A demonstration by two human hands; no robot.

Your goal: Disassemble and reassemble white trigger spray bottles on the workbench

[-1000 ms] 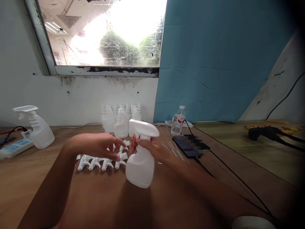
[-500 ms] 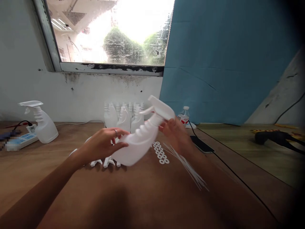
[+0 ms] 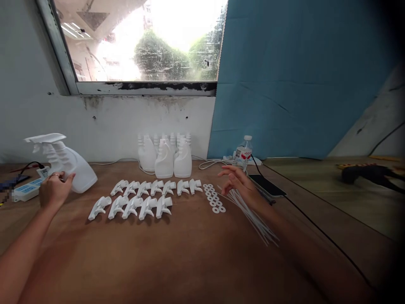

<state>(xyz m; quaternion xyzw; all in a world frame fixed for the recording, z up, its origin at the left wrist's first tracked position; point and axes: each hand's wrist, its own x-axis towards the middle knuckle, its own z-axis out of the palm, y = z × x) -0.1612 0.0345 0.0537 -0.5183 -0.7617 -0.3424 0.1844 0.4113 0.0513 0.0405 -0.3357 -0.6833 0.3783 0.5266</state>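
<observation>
At the far left, my left hand [image 3: 56,188] is closed on a white spray bottle [image 3: 82,172], which leans with its trigger head toward the left. A second white spray bottle [image 3: 50,154] stands right beside it, partly hidden behind my hand and the held bottle. My right hand [image 3: 239,185] hovers with fingers apart and nothing in them, over the upper ends of a bundle of thin white tubes [image 3: 253,219]. Just left of that hand lie rows of small white rings [image 3: 214,198]. Two rows of white trigger spray heads [image 3: 148,207] lie across the middle of the table.
Several white bottles without heads [image 3: 164,160] stand against the wall. A power strip [image 3: 28,190] is at the left edge. Toward the right are a clear drink bottle [image 3: 244,152], a phone [image 3: 267,185] with a black cable, and a black object [image 3: 367,175].
The spray bottle has gone from the middle to the far left in my left hand, beside the other one. My right hand has let go of it and opened.
</observation>
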